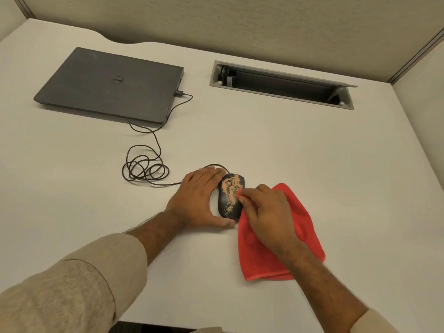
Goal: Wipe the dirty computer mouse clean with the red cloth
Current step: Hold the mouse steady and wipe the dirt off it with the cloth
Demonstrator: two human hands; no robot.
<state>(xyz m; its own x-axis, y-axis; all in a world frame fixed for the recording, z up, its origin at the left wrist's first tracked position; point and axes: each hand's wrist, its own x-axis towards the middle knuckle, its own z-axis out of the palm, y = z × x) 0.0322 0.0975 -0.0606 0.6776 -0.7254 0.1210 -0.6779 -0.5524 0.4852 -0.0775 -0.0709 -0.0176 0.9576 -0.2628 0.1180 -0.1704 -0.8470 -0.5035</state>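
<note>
Dirty mouse (230,196) at desk (312,152) centre, long axis running twelve to six, tan grime covering its top. The left hand (199,200) cups it from nine o'clock, thumb at its rear; the right hand (266,212), pinching the red cloth (305,227), touches its three o'clock flank, so wiping likely proceeds toward nine.

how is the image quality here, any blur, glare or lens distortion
Head view: soft even light, no glare, only faint shadows under the laptop and beside the left hand; wide-angle bending curves the desk edges and partition lines; the mouse and its tan dirt read sharp, while the right hand on the cloth is slightly soft, as are the near sleeves.
</note>
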